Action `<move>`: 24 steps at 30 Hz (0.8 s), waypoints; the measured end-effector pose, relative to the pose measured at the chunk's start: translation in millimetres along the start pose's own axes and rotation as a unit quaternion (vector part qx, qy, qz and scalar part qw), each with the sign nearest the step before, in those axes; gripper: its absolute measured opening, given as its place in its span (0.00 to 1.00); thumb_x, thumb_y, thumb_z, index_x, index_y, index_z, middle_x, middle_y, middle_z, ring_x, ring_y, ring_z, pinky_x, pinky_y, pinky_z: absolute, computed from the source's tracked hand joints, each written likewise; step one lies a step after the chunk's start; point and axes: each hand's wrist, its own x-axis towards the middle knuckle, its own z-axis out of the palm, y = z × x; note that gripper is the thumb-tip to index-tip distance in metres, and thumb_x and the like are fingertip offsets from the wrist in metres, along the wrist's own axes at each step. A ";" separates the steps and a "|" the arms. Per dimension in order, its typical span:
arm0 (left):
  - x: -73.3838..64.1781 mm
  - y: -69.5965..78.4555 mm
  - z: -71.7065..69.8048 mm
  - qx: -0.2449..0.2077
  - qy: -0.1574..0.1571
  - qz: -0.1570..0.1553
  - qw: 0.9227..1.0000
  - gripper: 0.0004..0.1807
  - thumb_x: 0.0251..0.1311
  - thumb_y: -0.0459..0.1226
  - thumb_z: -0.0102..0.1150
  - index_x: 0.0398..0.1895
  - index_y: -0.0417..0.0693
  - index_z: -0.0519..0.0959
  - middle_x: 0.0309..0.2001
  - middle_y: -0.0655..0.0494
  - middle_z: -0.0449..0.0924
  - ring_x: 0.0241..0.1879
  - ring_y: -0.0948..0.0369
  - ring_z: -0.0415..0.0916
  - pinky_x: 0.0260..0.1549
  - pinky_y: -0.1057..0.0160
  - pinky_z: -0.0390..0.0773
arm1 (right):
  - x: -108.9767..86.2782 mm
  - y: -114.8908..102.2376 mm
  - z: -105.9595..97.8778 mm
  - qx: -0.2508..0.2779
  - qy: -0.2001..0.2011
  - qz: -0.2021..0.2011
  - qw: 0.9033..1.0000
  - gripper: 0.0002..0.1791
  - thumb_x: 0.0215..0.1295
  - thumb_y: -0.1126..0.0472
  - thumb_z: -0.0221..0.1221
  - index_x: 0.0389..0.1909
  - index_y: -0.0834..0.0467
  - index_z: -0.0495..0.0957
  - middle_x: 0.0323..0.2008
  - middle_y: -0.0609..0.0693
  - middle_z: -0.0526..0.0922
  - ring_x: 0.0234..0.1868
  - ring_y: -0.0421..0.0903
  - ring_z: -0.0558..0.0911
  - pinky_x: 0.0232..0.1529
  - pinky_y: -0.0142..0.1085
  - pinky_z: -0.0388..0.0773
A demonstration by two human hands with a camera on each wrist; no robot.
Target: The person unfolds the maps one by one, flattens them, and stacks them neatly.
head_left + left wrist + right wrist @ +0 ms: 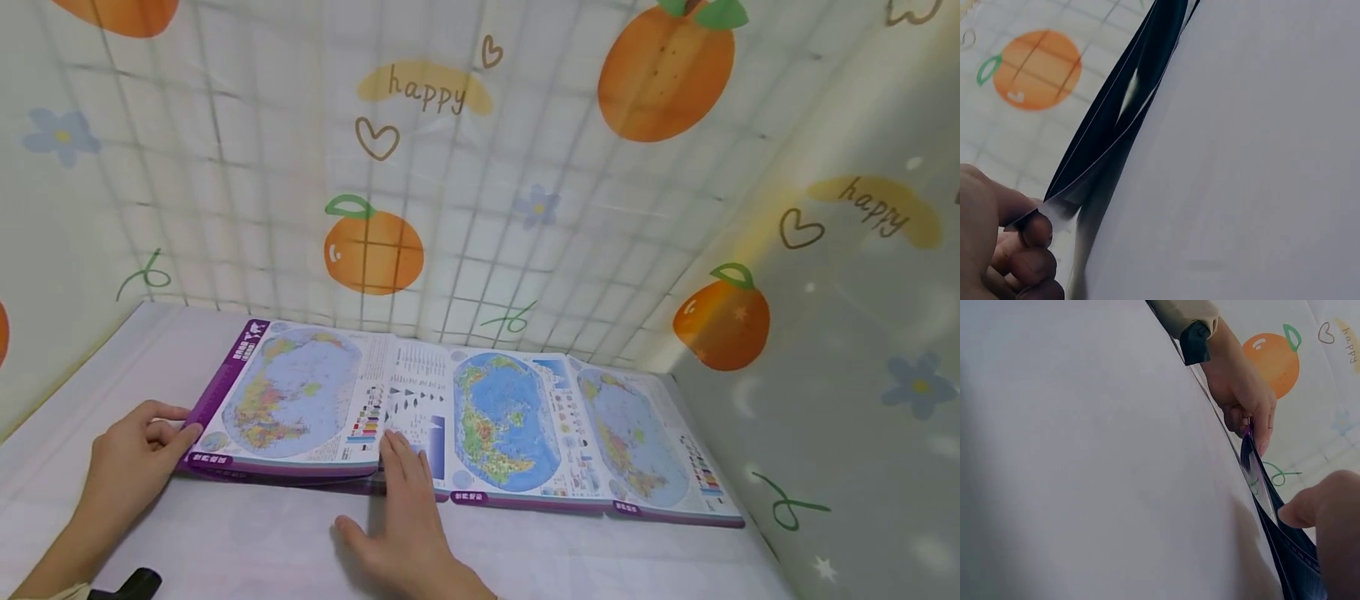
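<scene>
A folding world map (506,425) lies in panels along the back of the table, with purple borders and colourful continents. Its left panel (292,400) sits raised on dark layers, overlapping the middle part. My left hand (138,454) pinches the purple left edge of that panel between thumb and fingers. The left wrist view shows the fingers (1035,262) gripping a bent corner, with a gap between the dark layers (1116,106). My right hand (408,517) is spread, its straight fingertips touching the left panel's right edge. In the right wrist view its thumb (1304,509) overlaps the map's dark edge.
The map lies on a white-covered table (247,542). Behind it stands a curtain (450,167) printed with oranges and the word happy, a grid showing through. A similar printed side sheet (847,375) borders the right. A black piece (135,583) shows by the left sleeve.
</scene>
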 end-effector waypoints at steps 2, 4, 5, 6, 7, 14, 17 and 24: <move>-1.7 7.6 3.8 -0.011 -0.001 0.002 1.000 0.12 0.67 0.38 0.70 0.47 0.40 0.82 0.19 0.62 0.82 0.22 0.72 0.66 0.27 0.69 0.62 | -2.3 3.6 -3.6 0.000 0.007 0.005 1.000 0.54 0.61 0.40 0.70 0.80 0.62 0.59 0.82 0.55 0.59 0.83 0.53 0.58 0.80 0.58 0.52; -3.5 14.0 7.0 -0.022 -0.007 0.003 1.000 0.13 0.68 0.38 0.70 0.48 0.39 0.82 0.19 0.63 0.81 0.22 0.72 0.66 0.27 0.69 0.63 | -4.9 6.8 -7.1 0.000 0.014 0.009 1.000 0.54 0.62 0.40 0.70 0.80 0.63 0.59 0.81 0.56 0.59 0.82 0.54 0.59 0.80 0.58 0.53; -4.6 16.4 8.3 -0.026 -0.010 0.003 1.000 0.13 0.68 0.38 0.69 0.48 0.39 0.82 0.20 0.63 0.81 0.22 0.72 0.67 0.27 0.69 0.63 | -6.2 8.2 -8.7 0.003 0.016 0.009 1.000 0.54 0.62 0.40 0.70 0.80 0.64 0.59 0.81 0.57 0.60 0.82 0.54 0.59 0.80 0.58 0.53; -5.7 18.7 9.3 -0.030 -0.016 0.001 0.999 0.13 0.68 0.38 0.69 0.49 0.39 0.82 0.20 0.62 0.81 0.22 0.72 0.67 0.27 0.69 0.63 | -7.6 9.6 -10.2 0.003 0.018 0.010 1.000 0.54 0.62 0.40 0.70 0.80 0.64 0.59 0.81 0.57 0.60 0.82 0.55 0.59 0.80 0.58 0.53; -6.7 20.5 10.3 -0.032 -0.022 -0.001 0.999 0.13 0.69 0.39 0.69 0.49 0.39 0.81 0.20 0.62 0.81 0.22 0.72 0.67 0.27 0.69 0.63 | -9.0 11.1 -11.5 0.003 0.020 0.010 1.000 0.54 0.62 0.40 0.70 0.80 0.64 0.60 0.81 0.58 0.60 0.82 0.55 0.59 0.80 0.58 0.53; -14.0 31.5 16.8 -0.062 -0.072 -0.019 0.995 0.17 0.71 0.40 0.67 0.56 0.40 0.80 0.19 0.60 0.79 0.17 0.69 0.70 0.22 0.67 0.66 | -18.4 23.0 -20.0 0.003 0.034 0.013 0.999 0.52 0.61 0.40 0.71 0.77 0.66 0.63 0.79 0.60 0.63 0.81 0.57 0.61 0.80 0.60 0.53; -16.7 33.9 20.5 -0.071 -0.082 -0.013 0.994 0.18 0.71 0.40 0.68 0.57 0.41 0.80 0.18 0.60 0.78 0.16 0.68 0.70 0.23 0.67 0.66 | -21.9 28.8 -23.2 0.000 0.037 0.017 0.999 0.52 0.62 0.40 0.71 0.77 0.66 0.64 0.79 0.60 0.64 0.80 0.58 0.62 0.79 0.60 0.54; -21.3 36.1 26.9 -0.066 -0.096 0.004 0.993 0.18 0.70 0.40 0.69 0.58 0.42 0.80 0.18 0.63 0.76 0.15 0.68 0.67 0.23 0.65 0.66 | -29.0 38.8 -28.6 -0.002 0.040 0.019 0.999 0.52 0.64 0.38 0.69 0.77 0.67 0.64 0.78 0.61 0.65 0.80 0.60 0.63 0.78 0.62 0.56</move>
